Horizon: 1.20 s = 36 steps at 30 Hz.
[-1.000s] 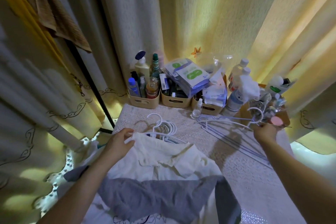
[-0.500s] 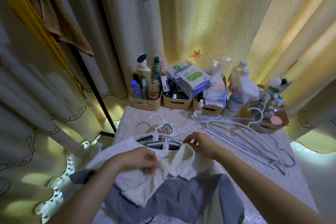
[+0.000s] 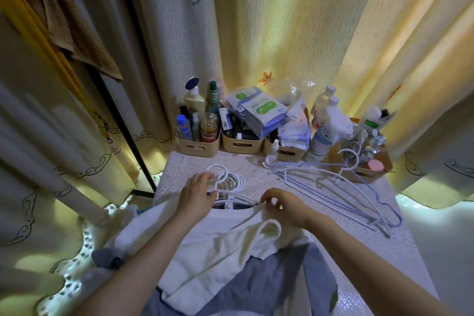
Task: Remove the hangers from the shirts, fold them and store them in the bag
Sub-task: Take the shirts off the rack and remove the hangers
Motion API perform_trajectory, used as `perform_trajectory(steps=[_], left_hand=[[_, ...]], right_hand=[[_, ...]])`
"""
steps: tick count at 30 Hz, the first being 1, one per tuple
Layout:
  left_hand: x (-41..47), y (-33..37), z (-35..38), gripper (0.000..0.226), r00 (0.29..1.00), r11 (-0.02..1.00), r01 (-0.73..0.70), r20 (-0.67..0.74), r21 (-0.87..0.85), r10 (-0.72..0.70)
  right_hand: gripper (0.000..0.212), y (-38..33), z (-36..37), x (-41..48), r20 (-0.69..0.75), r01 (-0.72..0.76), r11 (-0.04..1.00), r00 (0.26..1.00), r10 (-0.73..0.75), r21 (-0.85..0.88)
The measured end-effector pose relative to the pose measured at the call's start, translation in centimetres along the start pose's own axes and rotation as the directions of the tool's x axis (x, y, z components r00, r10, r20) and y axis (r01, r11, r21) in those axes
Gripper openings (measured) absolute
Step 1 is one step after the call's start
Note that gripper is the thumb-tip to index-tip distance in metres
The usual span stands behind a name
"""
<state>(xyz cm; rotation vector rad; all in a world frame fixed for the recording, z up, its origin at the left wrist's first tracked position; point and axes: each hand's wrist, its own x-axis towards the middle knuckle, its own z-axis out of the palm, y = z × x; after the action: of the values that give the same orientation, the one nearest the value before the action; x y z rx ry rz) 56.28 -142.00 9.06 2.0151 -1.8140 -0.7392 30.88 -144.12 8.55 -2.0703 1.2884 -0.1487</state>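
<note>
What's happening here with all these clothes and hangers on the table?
A person is taking a shirt off its hanger. The left hand grips the white hangers at their hooks, while the right hand pinches the neckline of the white shirt on top of the pile. A grey garment lies underneath it. Several empty hangers lie to the right on the table. No bag is in view.
</note>
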Motion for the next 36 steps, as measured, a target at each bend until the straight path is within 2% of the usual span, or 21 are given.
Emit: perform_trajectory(steps=[2,4,5,7,8,11,15,18,21,23,24,26,28,29,30,32,33,34,36], left_hand=[[0.9,-1.1,-0.3,0.052,0.989,0.983,0.089,0.101,0.161,-0.106],[1.0,-1.9,-0.2,0.050,0.968,0.983,0.127,0.200,0.135,-0.153],[0.8,-2.1,-0.3,0.046,0.971,0.989,0.123,0.195,0.079,-0.136],[0.5,-1.8,-0.5,0.044,0.993,0.996,0.080,0.092,-0.030,-0.076],[0.3,-1.3,-0.8,0.050,0.998,0.997,0.058,0.026,-0.059,-0.057],[0.3,0.2,-1.4,0.056,0.994,1.000,0.010,-0.106,-0.006,-0.011],[0.9,-0.5,-2.6,0.042,0.990,0.996,0.003,-0.142,0.088,0.010],[1.1,-2.9,-4.1,0.042,0.990,0.986,0.111,-0.100,0.125,-0.099],[0.8,-4.3,-5.1,0.041,0.979,0.982,0.184,-0.083,-0.037,-0.187],[0.7,-4.1,-5.6,0.040,0.974,0.979,0.170,-0.134,-0.116,-0.185],[0.5,-3.7,-5.6,0.039,0.973,0.977,0.155,-0.148,-0.145,-0.176],[0.1,-2.5,-5.3,0.038,0.980,0.977,0.121,-0.138,-0.178,-0.147],[-0.2,-0.7,-4.6,0.038,0.989,0.988,0.076,-0.114,-0.136,-0.092],[-0.4,0.4,-4.1,0.039,0.992,0.994,0.047,-0.109,-0.097,-0.057],[-0.3,1.5,-3.5,0.041,0.994,0.998,0.014,-0.111,-0.068,-0.022],[-0.2,4.0,-2.4,0.044,0.995,0.998,-0.041,-0.095,-0.057,0.035],[-0.1,5.2,-1.9,0.044,0.996,0.996,-0.060,-0.067,-0.069,0.056],[0.0,6.1,-1.5,0.043,0.997,0.993,-0.077,-0.032,-0.091,0.074],[0.5,6.5,-1.1,0.037,0.992,0.978,-0.107,0.042,-0.180,0.116]], right_hand=[[0.019,-0.5,-0.2,-0.4,0.005,0.041,0.998,0.999,-0.040,-0.037],[0.017,-0.9,-0.7,-0.9,0.020,0.080,0.996,0.997,-0.079,-0.026],[0.017,-1.1,-1.0,-1.3,0.028,0.101,0.995,0.995,-0.100,-0.010],[0.016,-1.8,-1.7,-2.0,0.027,0.155,0.988,0.988,-0.155,0.007],[0.014,-2.2,-2.0,-2.3,0.024,0.187,0.982,0.982,-0.187,0.006],[0.010,-2.9,-2.8,-2.8,0.041,0.263,0.962,0.965,-0.260,-0.076],[0.014,-2.1,-3.6,-3.2,0.090,0.246,0.932,0.969,-0.230,-0.267],[0.014,-0.9,-3.4,-3.8,0.110,0.237,0.915,0.971,-0.212,-0.327],[0.017,0.1,-2.7,-4.3,0.151,0.160,0.965,0.980,-0.130,-0.207],[0.016,0.3,-2.4,-4.5,0.186,0.062,0.997,0.981,-0.051,-0.055],[0.018,0.2,-2.5,-4.4,0.149,0.011,1.000,0.989,-0.015,0.028],[0.024,-0.3,-3.3,-3.8,-0.109,-0.059,0.982,0.991,0.079,0.178],[0.018,-1.5,-4.4,-2.9,-0.406,-0.058,0.967,0.900,0.158,0.247],[0.014,-2.5,-4.8,-2.4,-0.460,-0.020,0.974,0.879,0.125,0.227],[0.014,-3.9,-5.0,-1.8,-0.431,0.028,0.984,0.901,0.052,0.177],[0.023,-6.7,-4.3,-0.5,-0.221,0.107,0.989,0.972,-0.083,0.102],[0.026,-7.7,-3.7,0.0,-0.143,0.122,0.988,0.984,-0.108,0.091],[0.027,-8.2,-3.3,0.4,-0.123,0.123,0.988,0.986,-0.112,0.090],[0.022,-7.8,-3.4,0.6,-0.185,0.108,0.988,0.979,-0.086,0.108]])
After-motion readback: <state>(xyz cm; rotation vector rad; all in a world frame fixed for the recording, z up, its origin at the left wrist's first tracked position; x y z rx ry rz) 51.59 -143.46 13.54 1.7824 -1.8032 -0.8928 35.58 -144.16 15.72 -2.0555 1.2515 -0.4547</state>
